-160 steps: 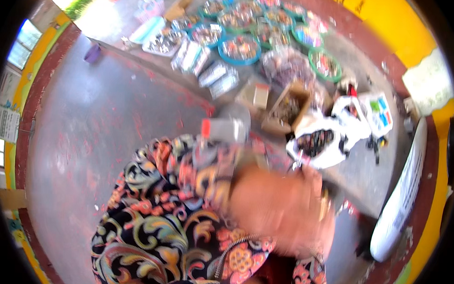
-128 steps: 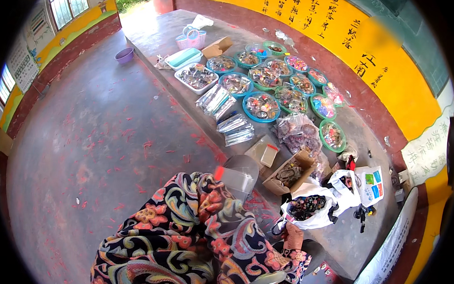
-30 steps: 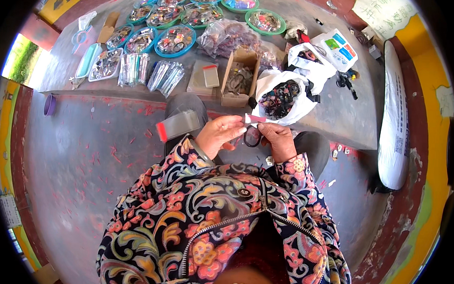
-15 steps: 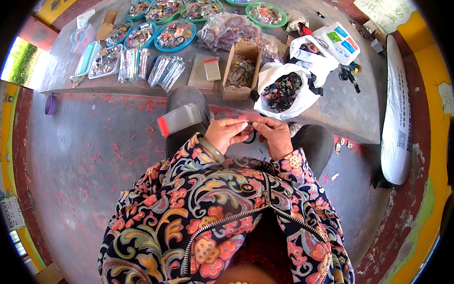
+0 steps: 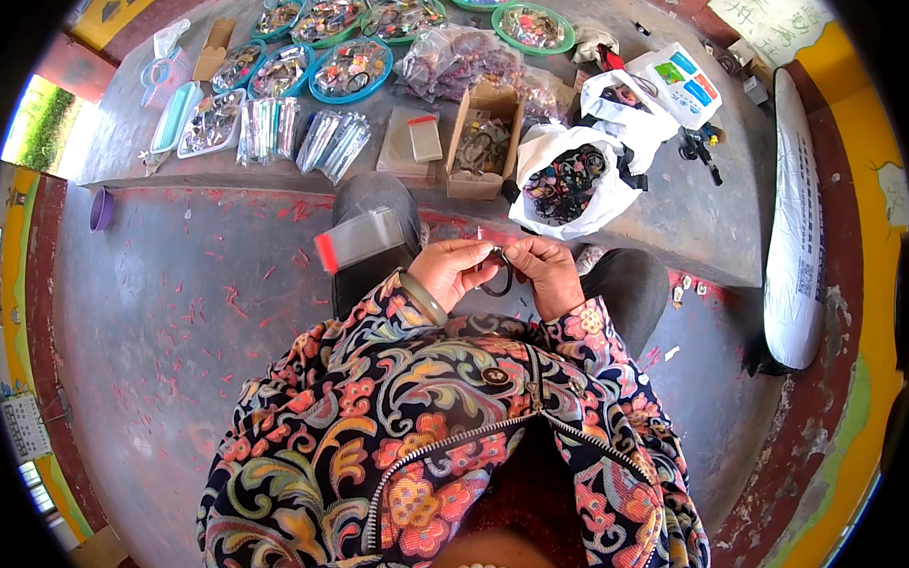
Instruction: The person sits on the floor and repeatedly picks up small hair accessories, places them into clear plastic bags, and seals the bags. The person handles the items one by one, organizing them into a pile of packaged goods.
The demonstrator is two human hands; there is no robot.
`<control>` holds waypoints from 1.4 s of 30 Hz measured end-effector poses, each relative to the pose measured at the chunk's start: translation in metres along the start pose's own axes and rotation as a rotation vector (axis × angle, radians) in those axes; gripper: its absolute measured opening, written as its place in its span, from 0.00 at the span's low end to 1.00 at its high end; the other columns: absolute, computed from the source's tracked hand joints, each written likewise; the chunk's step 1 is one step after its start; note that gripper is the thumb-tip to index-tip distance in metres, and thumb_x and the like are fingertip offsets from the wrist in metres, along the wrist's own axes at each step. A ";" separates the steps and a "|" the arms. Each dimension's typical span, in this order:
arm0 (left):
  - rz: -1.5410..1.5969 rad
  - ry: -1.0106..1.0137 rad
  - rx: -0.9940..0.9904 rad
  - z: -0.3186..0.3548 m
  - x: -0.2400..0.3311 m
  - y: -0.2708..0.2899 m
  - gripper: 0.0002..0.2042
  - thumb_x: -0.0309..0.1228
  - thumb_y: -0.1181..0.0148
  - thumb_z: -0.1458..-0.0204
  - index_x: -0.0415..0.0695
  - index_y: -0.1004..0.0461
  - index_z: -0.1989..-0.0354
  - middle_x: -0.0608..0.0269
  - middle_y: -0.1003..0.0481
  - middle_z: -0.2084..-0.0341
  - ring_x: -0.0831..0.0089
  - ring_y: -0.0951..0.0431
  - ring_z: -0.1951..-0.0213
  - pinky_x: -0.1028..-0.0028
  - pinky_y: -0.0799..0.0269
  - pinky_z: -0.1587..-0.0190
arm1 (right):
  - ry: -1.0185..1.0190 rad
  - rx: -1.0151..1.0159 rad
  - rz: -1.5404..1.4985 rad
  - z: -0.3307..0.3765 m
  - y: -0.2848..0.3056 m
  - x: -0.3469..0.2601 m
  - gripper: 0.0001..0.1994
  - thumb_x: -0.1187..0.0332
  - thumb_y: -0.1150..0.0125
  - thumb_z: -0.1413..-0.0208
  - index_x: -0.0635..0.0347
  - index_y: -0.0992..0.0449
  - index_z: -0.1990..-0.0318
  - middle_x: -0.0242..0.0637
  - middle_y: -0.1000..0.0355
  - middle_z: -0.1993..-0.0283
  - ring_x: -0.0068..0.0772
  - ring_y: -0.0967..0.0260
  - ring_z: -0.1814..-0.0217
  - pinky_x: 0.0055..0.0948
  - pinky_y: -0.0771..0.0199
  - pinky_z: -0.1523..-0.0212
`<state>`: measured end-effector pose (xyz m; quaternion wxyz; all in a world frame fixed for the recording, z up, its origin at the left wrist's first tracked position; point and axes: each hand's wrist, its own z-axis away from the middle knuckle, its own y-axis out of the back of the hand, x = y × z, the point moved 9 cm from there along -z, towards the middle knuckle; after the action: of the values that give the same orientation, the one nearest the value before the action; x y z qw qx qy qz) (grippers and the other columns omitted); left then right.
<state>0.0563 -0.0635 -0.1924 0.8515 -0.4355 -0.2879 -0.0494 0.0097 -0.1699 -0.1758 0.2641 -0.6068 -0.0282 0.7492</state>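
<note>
Grey concrete floor, red-flecked, with a raised concrete ledge (image 5: 677,232) ahead of the seated person. Both hands are held together over the lap, just below the ledge edge. The left hand (image 5: 453,272), with a pale bangle at the wrist, pinches a small clear packet with a red strip (image 5: 491,237) at its top edge, fingers curled. The right hand (image 5: 548,272) closes its fingertips on the same packet and on a dark ring (image 5: 499,283) hanging between the two hands. A stack of clear packets with a red end (image 5: 361,239) rests on the left knee. On the ledge: an open white bag of dark rings (image 5: 563,180), a cardboard box (image 5: 483,140) beside it, and blue-rimmed trays (image 5: 350,70) farther back.
</note>
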 end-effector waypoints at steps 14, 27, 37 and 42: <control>0.036 -0.099 0.055 0.001 0.007 0.006 0.06 0.22 0.49 0.51 0.34 0.29 0.66 0.59 0.27 0.68 0.73 0.26 0.65 0.78 0.28 0.60 | 0.121 0.136 0.014 0.004 0.004 -0.004 0.03 0.75 0.43 0.52 0.63 0.25 0.70 0.25 0.30 0.72 0.14 0.39 0.71 0.14 0.39 0.68; -0.103 -0.153 0.062 0.003 0.010 0.003 0.07 0.23 0.50 0.49 0.33 0.30 0.65 0.56 0.28 0.65 0.69 0.26 0.64 0.74 0.28 0.57 | 0.130 0.142 0.009 0.003 0.006 -0.005 0.04 0.72 0.43 0.51 0.63 0.26 0.72 0.25 0.31 0.73 0.15 0.40 0.71 0.16 0.41 0.69; -0.021 -0.192 0.057 0.003 0.012 0.002 0.07 0.23 0.50 0.49 0.33 0.30 0.64 0.56 0.29 0.64 0.71 0.27 0.62 0.76 0.30 0.55 | 0.098 0.161 0.040 0.003 0.004 -0.004 0.02 0.74 0.42 0.52 0.63 0.27 0.72 0.23 0.32 0.74 0.13 0.41 0.71 0.15 0.42 0.70; -0.024 -0.149 0.057 0.004 0.011 0.002 0.07 0.23 0.51 0.49 0.33 0.30 0.64 0.56 0.28 0.65 0.71 0.27 0.62 0.76 0.30 0.55 | 0.174 0.129 0.149 0.002 0.007 -0.004 0.01 0.75 0.42 0.53 0.61 0.27 0.72 0.22 0.33 0.75 0.13 0.41 0.72 0.15 0.42 0.71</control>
<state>0.0647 -0.0579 -0.1858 0.8390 -0.4102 -0.3570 -0.0189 0.0055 -0.1773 -0.1742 0.2477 -0.6517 0.0885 0.7114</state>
